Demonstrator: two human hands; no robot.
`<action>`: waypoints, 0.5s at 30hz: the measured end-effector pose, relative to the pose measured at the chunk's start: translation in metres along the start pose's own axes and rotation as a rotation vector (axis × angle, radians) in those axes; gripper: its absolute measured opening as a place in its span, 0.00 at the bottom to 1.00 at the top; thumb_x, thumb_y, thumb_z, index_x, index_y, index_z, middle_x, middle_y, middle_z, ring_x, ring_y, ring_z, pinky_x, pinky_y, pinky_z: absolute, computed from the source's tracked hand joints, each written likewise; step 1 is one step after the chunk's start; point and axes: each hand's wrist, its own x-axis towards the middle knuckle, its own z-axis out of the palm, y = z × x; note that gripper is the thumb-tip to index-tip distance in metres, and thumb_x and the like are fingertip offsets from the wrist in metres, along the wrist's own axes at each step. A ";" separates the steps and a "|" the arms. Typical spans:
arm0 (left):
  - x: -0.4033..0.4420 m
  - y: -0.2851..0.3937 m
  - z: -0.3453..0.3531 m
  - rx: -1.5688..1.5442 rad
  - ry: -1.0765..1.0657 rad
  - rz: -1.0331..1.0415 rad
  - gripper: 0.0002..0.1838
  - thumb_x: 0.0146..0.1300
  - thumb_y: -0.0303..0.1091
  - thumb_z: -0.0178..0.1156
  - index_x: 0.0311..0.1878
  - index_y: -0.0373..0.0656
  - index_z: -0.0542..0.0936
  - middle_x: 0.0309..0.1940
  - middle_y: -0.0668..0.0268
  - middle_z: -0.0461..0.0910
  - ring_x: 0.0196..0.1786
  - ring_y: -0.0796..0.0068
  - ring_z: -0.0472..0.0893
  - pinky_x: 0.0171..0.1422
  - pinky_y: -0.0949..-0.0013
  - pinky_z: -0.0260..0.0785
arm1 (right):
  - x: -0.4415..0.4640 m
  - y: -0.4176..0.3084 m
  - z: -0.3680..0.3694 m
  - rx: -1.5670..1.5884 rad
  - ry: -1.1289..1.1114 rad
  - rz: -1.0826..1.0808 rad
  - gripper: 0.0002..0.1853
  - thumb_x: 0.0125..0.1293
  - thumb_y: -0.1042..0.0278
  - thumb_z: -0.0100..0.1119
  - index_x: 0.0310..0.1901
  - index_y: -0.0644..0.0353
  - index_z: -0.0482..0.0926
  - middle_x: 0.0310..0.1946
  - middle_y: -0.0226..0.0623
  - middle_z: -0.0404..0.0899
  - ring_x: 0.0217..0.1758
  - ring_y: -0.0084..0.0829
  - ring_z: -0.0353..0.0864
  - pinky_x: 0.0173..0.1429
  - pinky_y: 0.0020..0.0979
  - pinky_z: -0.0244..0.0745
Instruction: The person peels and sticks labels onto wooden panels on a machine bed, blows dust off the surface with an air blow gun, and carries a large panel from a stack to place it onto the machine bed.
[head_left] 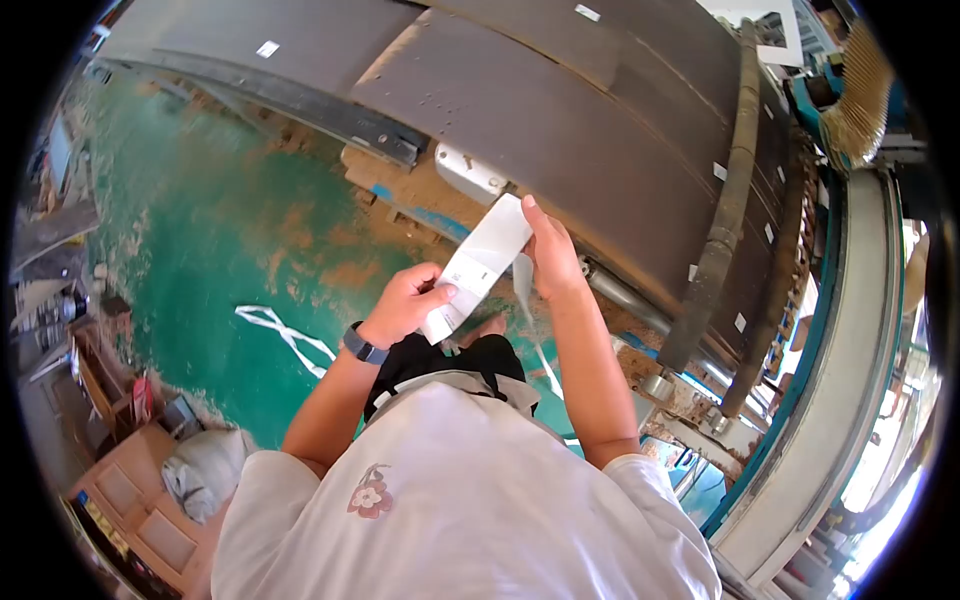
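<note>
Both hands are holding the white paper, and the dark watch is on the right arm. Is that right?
Not quite: the head view shows the dark watch on the left arm, not the right one. The left hand and right hand are both holding the white paper.

Scuffed green floor (190, 240), pale gray bag (204, 472) beside brown paneled wood (135, 510), ridged tan hose (862, 90)

Workshop | dusty green floor (200, 220) | ribbed hose (862, 85) | labelled dark panels (560, 130)
</note>
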 end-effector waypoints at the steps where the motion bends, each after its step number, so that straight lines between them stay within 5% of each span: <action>1: 0.008 0.008 0.002 -0.003 -0.019 0.002 0.07 0.66 0.32 0.64 0.38 0.38 0.79 0.28 0.74 0.77 0.32 0.87 0.73 0.36 0.76 0.67 | 0.002 -0.010 -0.008 0.000 0.018 -0.007 0.21 0.73 0.50 0.54 0.44 0.63 0.83 0.36 0.35 0.85 0.38 0.28 0.82 0.43 0.34 0.73; 3: 0.027 0.025 0.008 0.056 0.042 0.063 0.08 0.65 0.32 0.64 0.36 0.37 0.78 0.26 0.74 0.76 0.31 0.87 0.71 0.34 0.75 0.66 | 0.008 -0.033 -0.029 -0.887 0.136 -0.018 0.25 0.72 0.44 0.52 0.32 0.61 0.84 0.29 0.43 0.84 0.31 0.37 0.82 0.39 0.41 0.73; 4: 0.036 0.040 0.015 0.215 0.084 0.050 0.10 0.65 0.33 0.64 0.33 0.36 0.78 0.23 0.73 0.75 0.29 0.86 0.69 0.33 0.74 0.65 | 0.003 -0.036 -0.031 -1.102 0.326 -0.292 0.26 0.69 0.47 0.55 0.22 0.62 0.80 0.21 0.48 0.78 0.25 0.48 0.77 0.35 0.44 0.71; 6: 0.059 0.043 0.035 0.374 0.155 0.079 0.11 0.63 0.35 0.65 0.33 0.36 0.80 0.22 0.67 0.76 0.28 0.82 0.70 0.33 0.70 0.66 | 0.004 -0.035 -0.052 -1.070 0.270 -0.795 0.13 0.59 0.59 0.66 0.27 0.61 0.80 0.25 0.45 0.76 0.31 0.52 0.77 0.38 0.47 0.73; 8: 0.078 0.059 0.059 0.348 0.160 0.067 0.11 0.63 0.35 0.64 0.36 0.35 0.81 0.23 0.61 0.79 0.28 0.79 0.75 0.34 0.69 0.68 | 0.004 -0.046 -0.051 -1.032 -0.030 -1.022 0.12 0.55 0.60 0.68 0.33 0.58 0.80 0.31 0.42 0.79 0.39 0.47 0.79 0.43 0.46 0.75; 10: 0.105 0.058 0.073 0.376 0.050 0.077 0.10 0.66 0.33 0.57 0.39 0.34 0.81 0.25 0.60 0.79 0.30 0.74 0.76 0.36 0.69 0.69 | 0.014 -0.060 -0.067 -1.199 -0.330 -0.882 0.13 0.58 0.56 0.64 0.36 0.58 0.82 0.32 0.40 0.80 0.41 0.45 0.80 0.46 0.45 0.74; 15: 0.184 0.067 0.096 0.357 -0.119 -0.020 0.14 0.62 0.26 0.53 0.49 0.33 0.80 0.36 0.61 0.81 0.38 0.74 0.78 0.44 0.69 0.70 | 0.101 -0.101 -0.136 -0.979 -0.287 -0.832 0.08 0.58 0.61 0.61 0.31 0.56 0.81 0.32 0.36 0.81 0.41 0.42 0.80 0.47 0.44 0.73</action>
